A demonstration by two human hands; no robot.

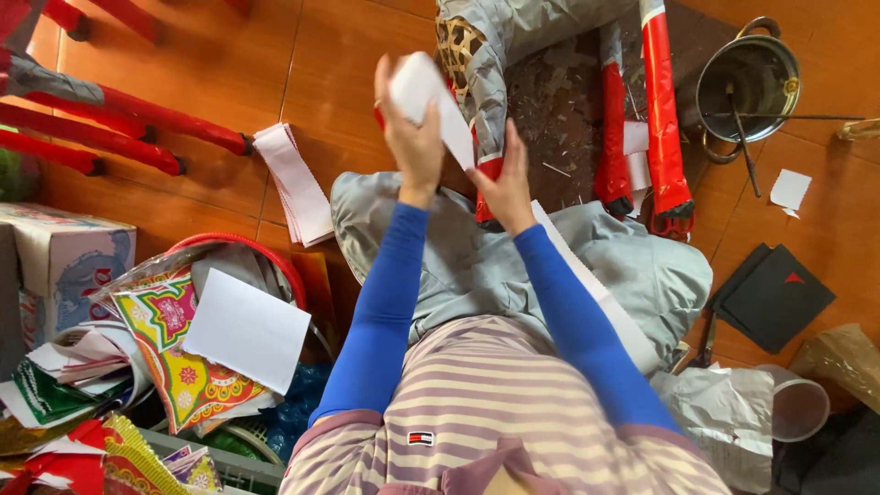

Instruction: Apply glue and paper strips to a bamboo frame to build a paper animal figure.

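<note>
My left hand [410,128] is raised above my lap and grips a folded white paper sheet [431,96] near its top. My right hand [506,181] holds the same sheet from below at its lower right edge. Both arms wear blue sleeves. Under the hands lie my grey trousers [632,257], and a long white paper strip [596,284] rests across my right thigh. Beyond the hands stands a red and silver wrapped frame [662,110] over a dark mat on the wooden floor.
A stack of white paper strips [295,181] lies on the floor at left. A basket with coloured printed papers [179,353] and a white sheet [246,330] is at lower left. A metal pot [747,82], black folded paper [775,295] and a plastic cup [796,403] are at right.
</note>
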